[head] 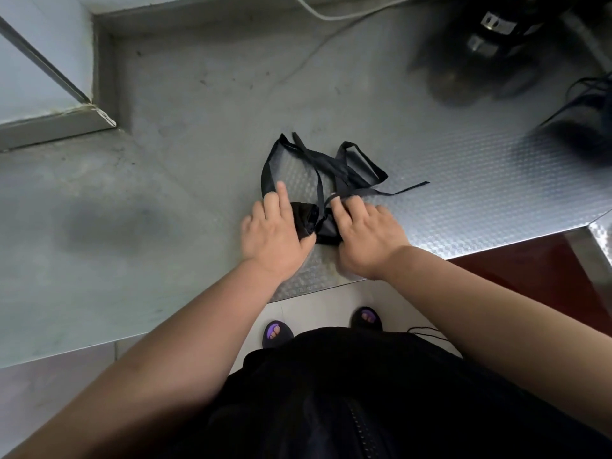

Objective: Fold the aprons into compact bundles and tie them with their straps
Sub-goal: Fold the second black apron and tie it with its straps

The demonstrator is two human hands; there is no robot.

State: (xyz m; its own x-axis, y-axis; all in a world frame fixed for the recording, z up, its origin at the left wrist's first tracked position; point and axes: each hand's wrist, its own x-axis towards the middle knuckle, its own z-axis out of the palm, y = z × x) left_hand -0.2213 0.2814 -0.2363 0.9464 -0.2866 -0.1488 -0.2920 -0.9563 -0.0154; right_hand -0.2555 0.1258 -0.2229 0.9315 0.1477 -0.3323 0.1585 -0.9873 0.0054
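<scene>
A black apron bundle (pixel 316 223) lies rolled up on the embossed metal table (pixel 463 193) near its front edge. Its black straps (pixel 334 164) trail away from me in loops, and one thin end (pixel 407 188) runs off to the right. My left hand (pixel 275 233) grips the bundle's left side, with the index finger stretched out over a strap. My right hand (pixel 364 236) holds the bundle's right side, its fingers curled and pinching a strap where it crosses the bundle.
A pile of dark fabric and straps (pixel 589 127) lies at the table's right edge. Blurred dark equipment (pixel 473 51) stands at the back right, with a white cable (pixel 331 14) behind it. Grey concrete surface (pixel 116 210) spreads left. My sandalled feet (pixel 276 332) show below the table edge.
</scene>
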